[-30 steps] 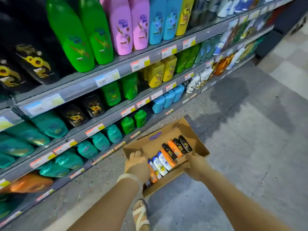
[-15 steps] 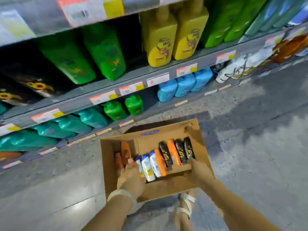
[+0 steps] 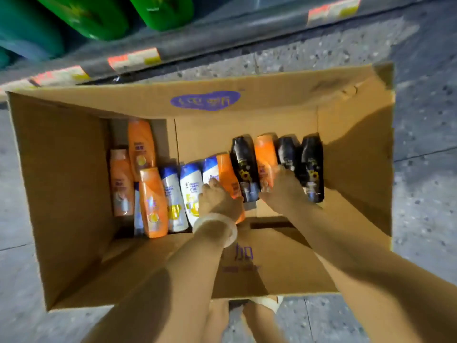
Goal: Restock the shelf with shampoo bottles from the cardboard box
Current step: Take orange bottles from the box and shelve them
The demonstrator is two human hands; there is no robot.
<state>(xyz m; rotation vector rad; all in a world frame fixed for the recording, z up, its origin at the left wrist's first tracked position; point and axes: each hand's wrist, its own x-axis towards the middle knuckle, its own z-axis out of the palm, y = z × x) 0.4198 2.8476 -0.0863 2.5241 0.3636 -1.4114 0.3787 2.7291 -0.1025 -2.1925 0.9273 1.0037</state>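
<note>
Bottles being picked from the cardboard box (image 3: pixel 61 169)

Left hand (image 3: pixel 217 199) and right hand (image 3: pixel 284 191) are laid on bottles; grip closure cannot be told. Lifting to the shelf (image 3: pixel 222 30) is called for next.

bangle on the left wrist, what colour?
Pale translucent white, the bangle behind the left hand; head view, the only one.

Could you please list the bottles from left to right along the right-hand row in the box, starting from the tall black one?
Tall black bottle with a sunflower → orange bottle → black bottle → black bottle nearest the box's right wall.
</note>
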